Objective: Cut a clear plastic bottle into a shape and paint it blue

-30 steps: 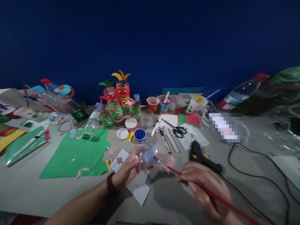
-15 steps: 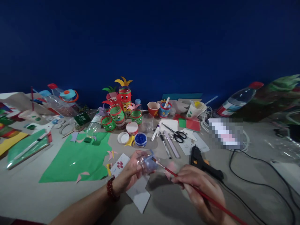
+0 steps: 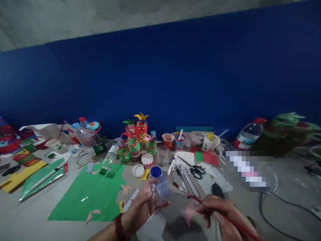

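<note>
My left hand (image 3: 142,209) is wrapped round a small clear plastic cup (image 3: 160,191) tinted with blue paint, held just above the table. A red bead bracelet sits on that wrist. My right hand (image 3: 223,217) pinches a long red paintbrush (image 3: 200,202); its tip points up-left and is a short gap away from the cup. An open pot of blue paint (image 3: 155,171) stands on the table just beyond the cup, with its white lid (image 3: 138,170) beside it.
A green paper sheet (image 3: 90,194) lies at left. Decorated green and red cups (image 3: 134,145) stand at the back, with scissors (image 3: 195,170), pens and a black glue gun (image 3: 217,190) to the right. A water bottle (image 3: 247,137) and cables lie farther right.
The view has tilted upward, so the table sits lower. The brush tip has drawn back to the right, away from the cup it was touching. My left hand still holds the cup.
</note>
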{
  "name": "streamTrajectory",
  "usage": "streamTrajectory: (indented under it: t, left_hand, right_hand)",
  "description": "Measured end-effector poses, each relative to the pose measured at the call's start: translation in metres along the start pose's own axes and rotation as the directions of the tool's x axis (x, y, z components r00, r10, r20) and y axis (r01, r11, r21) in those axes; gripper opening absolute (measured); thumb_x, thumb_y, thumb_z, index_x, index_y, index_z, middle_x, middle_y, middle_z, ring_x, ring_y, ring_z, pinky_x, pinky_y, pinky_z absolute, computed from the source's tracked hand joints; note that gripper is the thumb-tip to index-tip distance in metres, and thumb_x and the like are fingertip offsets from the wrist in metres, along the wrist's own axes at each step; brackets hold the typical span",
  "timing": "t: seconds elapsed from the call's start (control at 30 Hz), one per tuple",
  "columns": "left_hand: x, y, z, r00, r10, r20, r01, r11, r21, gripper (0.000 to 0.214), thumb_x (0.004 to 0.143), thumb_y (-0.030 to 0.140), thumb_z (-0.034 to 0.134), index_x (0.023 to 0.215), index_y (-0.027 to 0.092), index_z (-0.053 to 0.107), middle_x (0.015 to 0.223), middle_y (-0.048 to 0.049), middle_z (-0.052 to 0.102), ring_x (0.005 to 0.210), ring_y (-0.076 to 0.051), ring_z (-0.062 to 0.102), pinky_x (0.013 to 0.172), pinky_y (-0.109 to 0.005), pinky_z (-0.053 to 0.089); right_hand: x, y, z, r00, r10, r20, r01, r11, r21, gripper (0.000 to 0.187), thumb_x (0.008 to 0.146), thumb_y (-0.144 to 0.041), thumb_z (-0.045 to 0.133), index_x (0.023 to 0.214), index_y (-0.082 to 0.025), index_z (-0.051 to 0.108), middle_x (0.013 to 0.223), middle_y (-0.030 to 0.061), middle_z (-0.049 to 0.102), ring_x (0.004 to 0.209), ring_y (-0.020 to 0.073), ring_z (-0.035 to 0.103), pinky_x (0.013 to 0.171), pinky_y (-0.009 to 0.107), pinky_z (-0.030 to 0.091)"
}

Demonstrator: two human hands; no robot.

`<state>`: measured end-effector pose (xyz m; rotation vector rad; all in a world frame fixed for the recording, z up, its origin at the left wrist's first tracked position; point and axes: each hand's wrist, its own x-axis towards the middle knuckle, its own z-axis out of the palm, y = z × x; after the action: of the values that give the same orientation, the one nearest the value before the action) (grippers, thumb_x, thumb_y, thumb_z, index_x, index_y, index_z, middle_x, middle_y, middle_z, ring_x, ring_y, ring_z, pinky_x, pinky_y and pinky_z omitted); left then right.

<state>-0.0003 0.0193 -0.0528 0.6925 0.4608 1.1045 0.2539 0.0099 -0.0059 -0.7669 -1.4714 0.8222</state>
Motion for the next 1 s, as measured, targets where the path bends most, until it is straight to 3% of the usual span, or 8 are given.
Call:
streamTrajectory:
  t: [0.1,0.23,0.33,0.47,0.77,1.0]
  left_hand:
    - [0.002,0.017,0.010,0.999,0.022,0.048,-0.025,0.998,0.063,0.051,0.076,0.036,0.077,0.122,0.028,0.057,0.130,-0.0091,0.059,0.120,-0.032,0.059,0.101,-0.049,0.044]
    - [0.011,0.031,0.020,0.994,0.057,0.095,-0.072,0.985,0.156,0.065,0.068,0.033,0.085,0.125,0.026,0.055,0.134,-0.0129,0.057,0.127,-0.035,0.053,0.102,-0.050,0.043]
    - [0.022,0.028,0.017,0.989,0.104,0.109,-0.122,0.977,0.174,0.065,0.071,0.030,0.082,0.129,0.027,0.053,0.136,-0.0116,0.057,0.132,-0.034,0.049,0.109,-0.051,0.037]
    - [0.030,0.017,0.010,0.976,0.163,0.141,-0.185,0.970,0.156,0.067,0.072,0.031,0.081,0.132,0.026,0.051,0.136,-0.0119,0.057,0.132,-0.034,0.049,0.112,-0.052,0.033]
    - [0.019,0.018,0.006,0.983,0.144,0.118,-0.165,0.965,0.201,0.067,0.069,0.035,0.084,0.128,0.026,0.053,0.135,-0.0114,0.057,0.127,-0.034,0.053,0.110,-0.052,0.036]
    - [0.019,0.012,-0.005,0.978,0.166,0.123,-0.192,0.950,0.248,0.072,0.068,0.034,0.086,0.130,0.028,0.050,0.144,-0.0128,0.048,0.133,-0.036,0.048,0.113,-0.056,0.033]
  right_hand:
    - [0.004,-0.010,-0.005,0.996,0.036,0.076,-0.041,0.997,0.059,0.021,0.094,-0.028,0.053,0.099,-0.025,0.073,0.082,0.0081,0.074,0.066,0.0210,0.069,0.049,0.026,0.058]
    - [0.009,-0.019,-0.004,0.995,0.100,0.022,-0.102,0.977,0.186,0.017,0.093,-0.027,0.057,0.094,-0.023,0.073,0.076,0.0070,0.074,0.061,0.0187,0.069,0.045,0.022,0.055]
    - [0.015,-0.027,0.000,0.994,0.109,0.016,-0.110,0.964,0.242,0.015,0.093,-0.026,0.059,0.093,-0.021,0.073,0.075,0.0072,0.073,0.060,0.0170,0.067,0.045,0.021,0.053]
    - [0.022,-0.033,0.002,0.997,0.065,0.046,-0.073,0.980,0.185,0.014,0.093,-0.026,0.059,0.093,-0.020,0.072,0.079,0.0071,0.072,0.064,0.0162,0.067,0.051,0.022,0.055]
    - [0.024,-0.010,0.004,0.990,0.137,0.038,-0.142,0.975,0.174,0.013,0.089,-0.029,0.063,0.089,-0.019,0.070,0.075,0.0073,0.072,0.064,0.0180,0.067,0.049,0.023,0.055]
    - [0.037,-0.010,0.012,0.986,0.162,0.043,-0.167,0.931,0.325,0.009,0.078,-0.020,0.061,0.074,-0.018,0.068,0.059,0.0024,0.065,0.051,0.0151,0.061,0.044,0.022,0.048]
